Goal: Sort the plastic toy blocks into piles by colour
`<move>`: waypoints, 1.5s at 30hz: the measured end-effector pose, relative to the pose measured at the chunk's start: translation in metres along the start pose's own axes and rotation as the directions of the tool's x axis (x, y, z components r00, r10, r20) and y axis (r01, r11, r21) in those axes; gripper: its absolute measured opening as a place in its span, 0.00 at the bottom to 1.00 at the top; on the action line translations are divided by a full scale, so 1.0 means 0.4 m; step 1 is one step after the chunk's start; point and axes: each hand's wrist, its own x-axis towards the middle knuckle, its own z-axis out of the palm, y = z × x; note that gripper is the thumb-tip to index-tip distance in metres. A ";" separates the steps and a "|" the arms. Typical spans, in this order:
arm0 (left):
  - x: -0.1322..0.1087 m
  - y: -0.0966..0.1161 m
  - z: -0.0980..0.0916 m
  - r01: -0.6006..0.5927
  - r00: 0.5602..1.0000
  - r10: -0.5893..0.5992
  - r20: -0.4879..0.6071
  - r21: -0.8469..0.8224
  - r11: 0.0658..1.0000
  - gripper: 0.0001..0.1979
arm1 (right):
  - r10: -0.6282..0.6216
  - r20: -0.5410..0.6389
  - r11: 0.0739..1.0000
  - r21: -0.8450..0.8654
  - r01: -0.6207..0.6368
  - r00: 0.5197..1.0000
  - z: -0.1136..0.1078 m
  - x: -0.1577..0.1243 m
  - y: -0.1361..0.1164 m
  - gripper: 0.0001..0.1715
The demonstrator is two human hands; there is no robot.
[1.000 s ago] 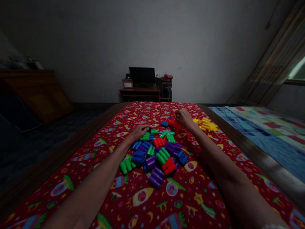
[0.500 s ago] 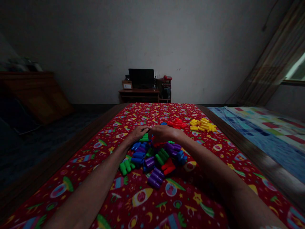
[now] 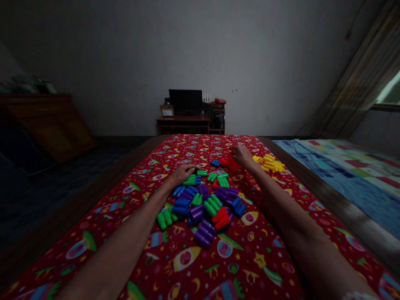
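My left hand rests at the far left edge of a mixed heap of toy building blocks, fingers loosely stretched and apart. Its fingertips are near a green block, and a green-and-blue pair lies just below. My right hand hovers over the red blocks, its fingers bent and parted; the red shapes below it are partly blurred. Between my forearms lie purple blocks, blue blocks, more green blocks and a red block.
Yellow blocks form a group right of my right hand. One small blue block lies left of the red ones. The table wears a red patterned cloth. Beyond stand a desk with a monitor; a bed is at right.
My right hand has moved away from beside my left hand, to the right and farther out, over the red group. Green blocks it covered now show. My left hand has barely moved.
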 end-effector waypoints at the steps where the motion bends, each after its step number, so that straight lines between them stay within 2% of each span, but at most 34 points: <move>1: -0.001 0.001 -0.001 0.000 1.000 0.000 0.000 0.003 1.000 0.20 | 0.001 -0.016 1.000 -0.017 -0.001 1.000 -0.007 0.000 -0.007 0.19; 3: -0.003 0.002 -0.002 -0.005 1.000 0.005 0.000 0.007 1.000 0.20 | -0.039 -0.026 0.999 -0.035 0.038 0.999 -0.019 0.001 -0.034 0.19; 6: -0.004 0.000 -0.002 -0.015 1.000 0.015 0.001 0.012 1.000 0.20 | -0.222 0.057 0.974 -0.030 0.224 0.973 -0.013 -0.005 -0.095 0.19; 8: -0.004 -0.001 -0.002 -0.014 1.000 0.014 -0.004 0.020 1.000 0.21 | -0.372 0.154 0.924 -0.031 0.381 0.915 0.010 -0.016 -0.133 0.18; 10: -0.003 -0.002 -0.002 -0.017 1.000 0.017 -0.004 0.032 0.999 0.20 | -0.463 0.230 0.867 -0.082 0.491 0.856 0.040 -0.030 -0.154 0.19; 13: -0.002 -0.003 -0.002 -0.024 1.000 0.024 -0.005 0.046 0.999 0.20 | -0.433 0.313 0.837 -0.207 0.506 0.845 0.072 -0.043 -0.149 0.23; 16: -0.002 -0.003 0.000 -0.024 1.000 0.024 -0.013 0.047 0.999 0.20 | -0.415 0.376 0.835 -0.203 0.511 0.828 0.077 -0.037 -0.129 0.24; 20: -0.001 -0.004 0.001 -0.025 1.000 0.025 -0.009 0.028 0.999 0.20 | -0.544 0.378 0.815 0.024 0.579 0.750 0.055 -0.016 -0.133 0.20; 22: -0.001 -0.005 0.001 -0.026 1.000 0.026 -0.003 0.018 0.999 0.21 | -0.576 0.407 0.811 0.176 0.558 0.709 0.035 -0.011 -0.145 0.20; 24: 0.000 -0.006 0.000 -0.024 1.000 0.024 0.001 0.016 1.000 0.21 | -0.592 0.415 0.805 0.273 0.526 0.691 0.007 -0.012 -0.157 0.19; 27: -0.001 -0.008 0.000 -0.013 1.000 0.013 -0.008 0.025 1.000 0.21 | -0.580 0.376 0.815 0.294 0.500 0.723 -0.046 -0.019 -0.169 0.18; 31: 0.001 -0.012 0.001 -0.022 1.000 0.022 -0.006 0.028 0.999 0.21 | -0.454 0.452 0.878 0.084 0.471 0.768 -0.103 -0.056 -0.193 0.15; 34: 0.005 -0.018 0.003 -0.039 0.999 0.039 -0.001 0.030 0.999 0.21 | -0.369 0.508 0.867 -0.112 0.485 0.778 -0.099 -0.115 -0.222 0.14; 37: 0.008 -0.023 0.005 -0.051 0.999 0.052 -0.004 0.027 0.998 0.21 | -0.383 0.455 0.840 -0.189 0.508 0.804 -0.057 -0.179 -0.240 0.16; 41: 0.008 -0.023 0.005 -0.041 0.999 0.041 -0.007 0.029 0.999 0.21 | -0.364 0.423 0.865 -0.177 0.469 0.830 -0.017 -0.203 -0.228 0.16; 45: 0.007 -0.023 0.002 -0.050 0.999 0.050 0.003 0.025 0.998 0.21 | -0.359 0.391 0.921 0.000 0.390 0.848 -0.065 -0.156 -0.188 0.16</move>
